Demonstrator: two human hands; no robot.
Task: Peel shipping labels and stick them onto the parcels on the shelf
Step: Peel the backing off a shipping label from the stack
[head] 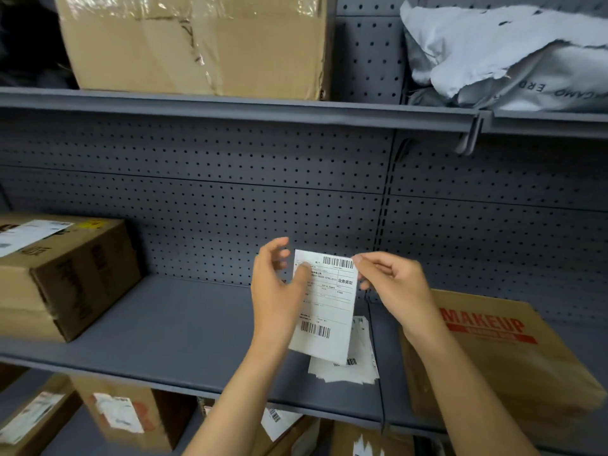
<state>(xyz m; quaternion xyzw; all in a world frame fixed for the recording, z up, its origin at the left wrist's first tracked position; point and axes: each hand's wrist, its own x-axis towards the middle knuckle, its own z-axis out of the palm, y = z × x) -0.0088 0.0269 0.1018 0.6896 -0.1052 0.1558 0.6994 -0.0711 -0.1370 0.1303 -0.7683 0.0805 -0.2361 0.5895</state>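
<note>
Both hands hold a white shipping label (330,311) with two barcodes upright above the grey middle shelf (184,327). My left hand (276,291) presses its thumb on the label's upper left part. My right hand (394,284) pinches the top right corner. A stack of more labels (358,370) lies on the shelf right under the held one. A flat brown box printed MAKEUP (500,353) lies to the right with no label visible on it. A cardboard box (65,274) at the left carries a label on top.
The upper shelf holds a large taped cardboard box (197,44) and torn grey mailer bags (513,54). Labelled boxes (121,416) stand on the lower shelf. A grey pegboard wall (263,192) backs the shelves.
</note>
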